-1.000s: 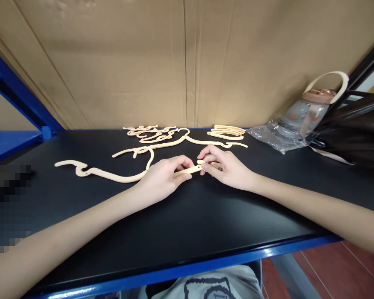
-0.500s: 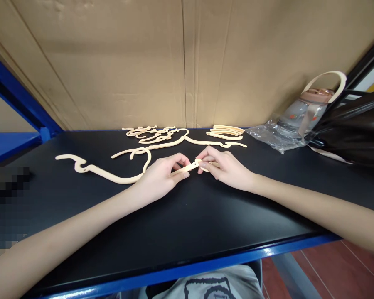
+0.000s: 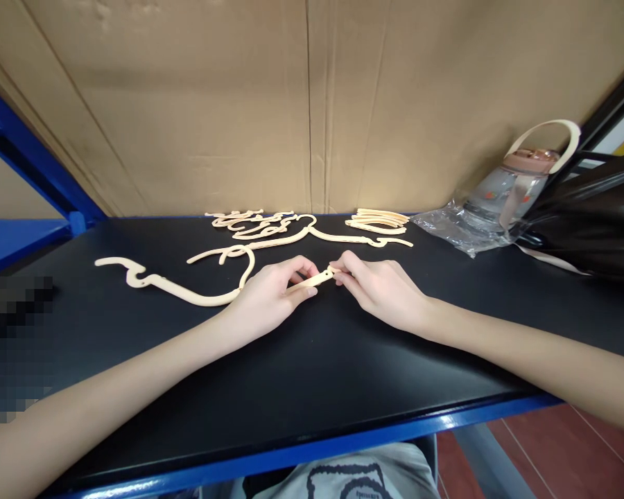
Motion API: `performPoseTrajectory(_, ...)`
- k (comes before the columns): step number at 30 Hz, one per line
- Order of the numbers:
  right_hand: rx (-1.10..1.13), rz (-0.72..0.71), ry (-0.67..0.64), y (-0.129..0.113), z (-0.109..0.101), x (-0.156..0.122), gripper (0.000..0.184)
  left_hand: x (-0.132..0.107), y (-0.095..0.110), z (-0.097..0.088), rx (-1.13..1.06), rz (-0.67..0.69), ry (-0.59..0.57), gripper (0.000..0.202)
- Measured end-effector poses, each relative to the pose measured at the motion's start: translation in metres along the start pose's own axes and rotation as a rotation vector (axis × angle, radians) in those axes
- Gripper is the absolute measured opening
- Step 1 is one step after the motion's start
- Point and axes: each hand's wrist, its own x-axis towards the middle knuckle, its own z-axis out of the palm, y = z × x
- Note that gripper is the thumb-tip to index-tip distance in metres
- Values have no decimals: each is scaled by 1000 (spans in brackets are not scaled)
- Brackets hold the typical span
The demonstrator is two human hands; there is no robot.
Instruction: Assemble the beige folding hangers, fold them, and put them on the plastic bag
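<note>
A cream plastic clothes hanger [image 3: 195, 298] lies before me with its curved hook [image 3: 250, 263] pointing away. My left hand [image 3: 278, 291] is closed around its right arm, and the arm's end [image 3: 319, 278], with a small hole, sticks out past the fingertips. At that end my right hand [image 3: 377, 281] pinches a small cream end piece, mostly hidden by the fingers. The hanger's left arm bears a notched, curved end piece [image 3: 134, 274]. Behind the hands rests another cream hanger [image 3: 338, 236] with similar ends.
Several loose cream hanger parts [image 3: 257, 225] are heaped at the back of the black table [image 3: 312, 374]. Right of them is a stack of curved strips [image 3: 378, 220]. A water bottle [image 3: 514, 184], clear plastic bag [image 3: 455, 225] and black bag [image 3: 598, 215] stand at the right. Cardboard [image 3: 187, 104] backs the table.
My right fingers have turned over and closed nearer the hanger arm's end, so the piece they hold is now mostly covered. The left hand keeps its hold.
</note>
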Motion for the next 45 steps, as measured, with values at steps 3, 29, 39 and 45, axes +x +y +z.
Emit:
performPoseTrajectory(3,-41,-25,1,-2,-2,-2,12,-1,-1,1,13,35,-1,11)
performPoseTrajectory(29,198,-80,-35,11,-7,2,11,-3,-1,1,55,31,-31,12)
performPoseTrajectory(39,377,-64,-46,13,-5,3,10,-2,0,1,-1,-2,2,10)
performPoseTrajectory(45,344,-67,-34,15,0,2,11,-1,3,0,-42,-70,-20,14)
